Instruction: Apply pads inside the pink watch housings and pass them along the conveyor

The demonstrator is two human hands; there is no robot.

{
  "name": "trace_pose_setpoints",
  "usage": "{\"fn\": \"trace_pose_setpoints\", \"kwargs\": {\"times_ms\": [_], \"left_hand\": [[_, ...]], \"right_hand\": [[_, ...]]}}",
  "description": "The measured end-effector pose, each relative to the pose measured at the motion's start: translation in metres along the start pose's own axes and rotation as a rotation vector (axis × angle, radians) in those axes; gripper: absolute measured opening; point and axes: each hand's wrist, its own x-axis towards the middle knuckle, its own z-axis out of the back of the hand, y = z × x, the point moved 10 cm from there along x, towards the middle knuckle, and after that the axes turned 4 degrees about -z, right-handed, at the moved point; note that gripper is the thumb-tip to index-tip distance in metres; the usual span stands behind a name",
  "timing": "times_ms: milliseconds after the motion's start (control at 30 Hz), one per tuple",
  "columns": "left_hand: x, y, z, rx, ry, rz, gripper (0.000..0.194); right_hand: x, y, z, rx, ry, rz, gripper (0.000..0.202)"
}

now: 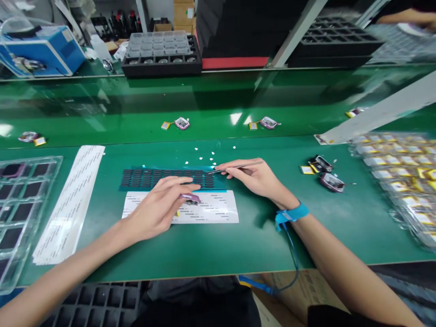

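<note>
At far left, a clear tray (51,181) lies beside white printed strips (70,204). The left hand's (155,211) fingers seem clamped on a purple casing (191,197), perhaps to steady it over a white sheet (225,210); the hand partly hides the grip. Just beyond lies blue film bearing black pieces (170,178), probably for easy reach. The right hand (252,176) has its fingers pinched on tweezers (235,168), pen-like, likely for fine control, tips at the film's right end. A blue strap (292,215) circles that wrist, presumably against static.
</note>
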Motion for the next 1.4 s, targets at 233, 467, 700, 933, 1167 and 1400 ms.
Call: {"fn": "trace_pose_setpoints", "kwargs": {"times_ms": [233,467,700,933,1167,1400], "left_hand": [[0.035,0.011,-0.04,0.239,0.22,-0.11,0.031],[0.036,0.015,-0.04,0.122,0.214,-0.078,0.03],[0.001,0.043,0.074,-0.626,-0.53,0.422,0.01],[-0.032,0.076,0.048,-1.107,-0.531,0.849,0.017],[-0.026,0.057,0.024,-0.879,-0.456,0.7,0.023],[-0.04,0.066,0.019,-0.952,-0.63,0.781,0.016]], "right_hand": [[-0.009,0.017,-0.005,-0.134,-0.06,0.188,0.028],[-0.014,0.014,0.024,-0.017,-0.368,0.163,0.025],[-0.013,0.009,0.028,0.029,-0.401,0.156,0.024],[-0.051,0.116,0.024,-0.569,-0.495,0.715,0.045],[-0.072,0.158,-0.056,-0.701,-0.118,0.85,0.034],[-0.079,0.136,-0.084,-0.784,-0.034,0.896,0.027]]}}
